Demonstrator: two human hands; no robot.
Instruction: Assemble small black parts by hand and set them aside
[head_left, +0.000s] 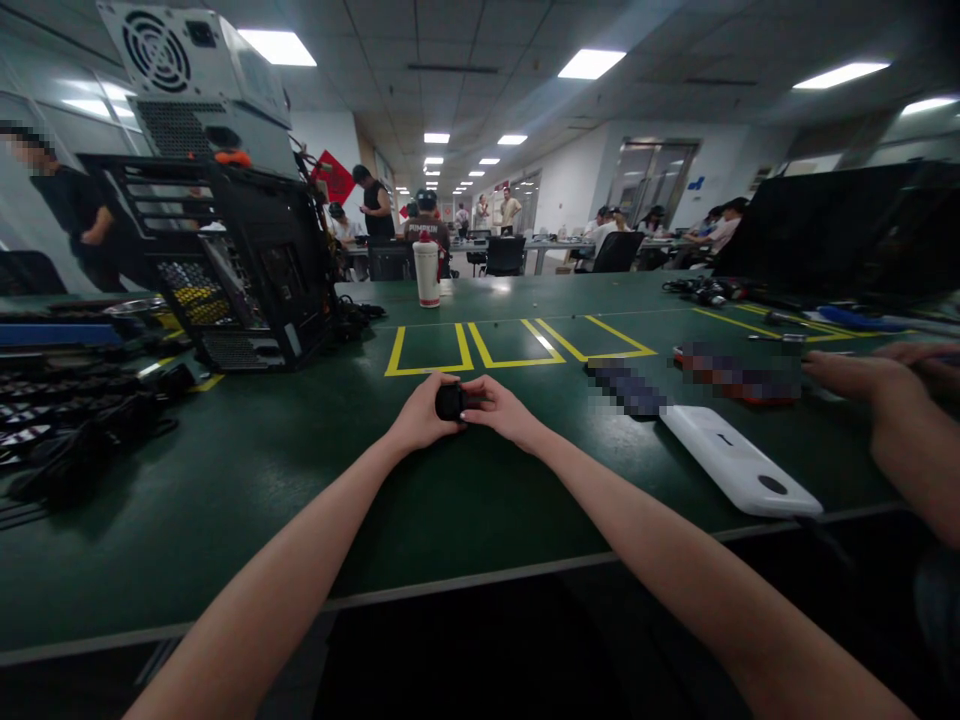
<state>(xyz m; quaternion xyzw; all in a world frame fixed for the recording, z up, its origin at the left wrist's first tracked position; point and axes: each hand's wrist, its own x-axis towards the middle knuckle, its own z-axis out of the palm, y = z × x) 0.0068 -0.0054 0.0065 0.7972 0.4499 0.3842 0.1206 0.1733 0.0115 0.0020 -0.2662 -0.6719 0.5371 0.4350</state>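
A small black object [449, 402] with a rounded, boxy shape is held just above or on the green table [480, 500]; its kind is too small and dark to tell. My left hand [422, 412] closes around its left side, thumb below and fingers behind. From the right, my right hand [499, 408] grips it between thumb and fingertips. Both forearms reach in from the lower edge of the view. Just beyond the hands, yellow tape outlines [427, 372] mark the tabletop.
At left stand a black computer case [262, 270] with power supplies [202, 70] on top, and piled black parts [82, 430]. A white cup [427, 272] is behind. Rightward lie a white device [739, 460], blurred phone-like items [626, 387] and another person's hands [862, 385].
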